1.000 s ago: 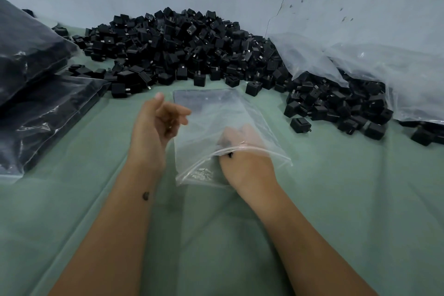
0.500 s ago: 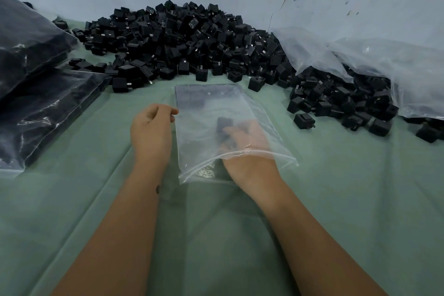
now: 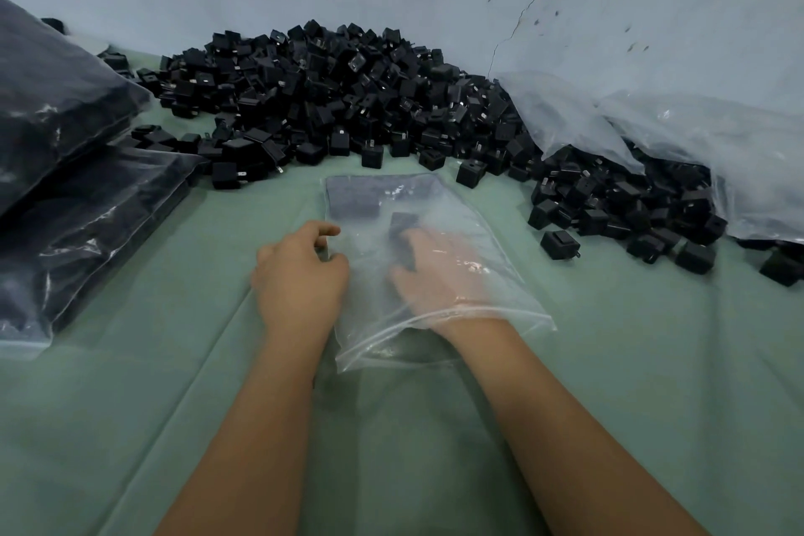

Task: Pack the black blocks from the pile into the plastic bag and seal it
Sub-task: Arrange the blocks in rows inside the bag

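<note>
A clear plastic bag (image 3: 491, 231) lies flat on the green cloth, its mouth toward me. My right hand (image 3: 439, 274) is inside it past the wrist and holds a black block (image 3: 404, 226) at its fingertips. More dark blocks (image 3: 352, 200) sit at the bag's far end, blurred by the plastic. My left hand (image 3: 300, 274) is outside and pinches the bag's left edge between thumb and fingers. The big pile of black blocks (image 3: 330, 100) lies just beyond the bag, against the wall.
Filled, sealed bags of blocks (image 3: 65, 205) are stacked at the left. A large clear sack (image 3: 696, 144) at the right spills more blocks. A single loose block (image 3: 559, 244) lies right of the bag. Green cloth (image 3: 174, 405) covers the surface near me.
My right hand has pushed deeper into the bag, carrying the block toward the far end. My left hand has moved right and taken hold of the bag's left edge.
</note>
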`<state>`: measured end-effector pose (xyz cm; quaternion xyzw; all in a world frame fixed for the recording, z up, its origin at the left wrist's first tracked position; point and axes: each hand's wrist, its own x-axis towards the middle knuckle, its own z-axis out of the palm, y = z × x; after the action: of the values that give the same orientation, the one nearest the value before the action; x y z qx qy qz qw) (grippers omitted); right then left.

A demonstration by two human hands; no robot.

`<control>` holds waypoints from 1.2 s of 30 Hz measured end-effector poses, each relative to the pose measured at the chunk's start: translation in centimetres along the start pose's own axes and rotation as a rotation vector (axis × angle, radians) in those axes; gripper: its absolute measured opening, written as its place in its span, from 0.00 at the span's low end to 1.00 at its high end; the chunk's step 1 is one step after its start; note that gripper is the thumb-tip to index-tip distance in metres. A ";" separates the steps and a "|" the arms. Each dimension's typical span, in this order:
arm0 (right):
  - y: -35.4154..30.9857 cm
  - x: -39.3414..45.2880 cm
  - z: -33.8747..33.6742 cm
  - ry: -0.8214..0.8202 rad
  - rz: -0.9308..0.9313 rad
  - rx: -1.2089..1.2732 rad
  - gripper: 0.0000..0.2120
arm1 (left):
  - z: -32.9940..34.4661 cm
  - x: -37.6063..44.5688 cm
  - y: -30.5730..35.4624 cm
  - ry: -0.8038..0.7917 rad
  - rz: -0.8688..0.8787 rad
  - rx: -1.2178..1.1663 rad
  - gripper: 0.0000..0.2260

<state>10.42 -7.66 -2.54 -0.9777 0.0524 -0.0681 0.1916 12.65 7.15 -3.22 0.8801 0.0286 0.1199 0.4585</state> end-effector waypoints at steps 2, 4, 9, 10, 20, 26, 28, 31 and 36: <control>-0.2 1.5 0.0 0.006 -0.023 -0.081 0.15 | 0.0 0.0 0.0 0.006 -0.007 0.008 0.17; -0.2 2.8 0.2 -0.037 -0.007 -0.057 0.15 | 0.1 0.0 0.0 0.012 -0.011 0.011 0.18; -0.3 4.1 0.7 0.026 0.016 0.054 0.16 | 0.3 0.1 -0.2 0.014 0.002 0.035 0.18; -0.2 4.0 0.7 0.020 0.004 0.062 0.16 | 0.3 0.1 -0.2 0.014 0.004 0.039 0.18; -0.4 -1.0 1.0 0.033 -0.132 -0.273 0.13 | 0.8 -0.1 0.1 -0.077 0.295 -0.071 0.19; -2.7 -7.1 -5.1 -0.471 -0.246 -0.121 0.12 | 1.1 -0.3 -0.4 -0.364 0.331 0.019 0.13; -3.3 -8.7 -8.5 -0.582 -0.242 0.154 0.10 | 1.0 -0.2 -0.1 -0.387 0.378 0.099 0.11; -2.7 -8.3 -11.6 -0.273 -0.302 0.596 0.13 | 1.0 -0.3 0.1 -0.379 0.424 0.192 0.10; 4.5 -3.5 -9.3 0.504 0.159 0.743 0.09 | 0.9 -0.3 -0.2 -0.366 0.427 0.166 0.11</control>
<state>5.22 -14.74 3.89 -0.7885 0.1444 -0.3031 0.5154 12.55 6.47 -3.92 0.9077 -0.2305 0.0500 0.3470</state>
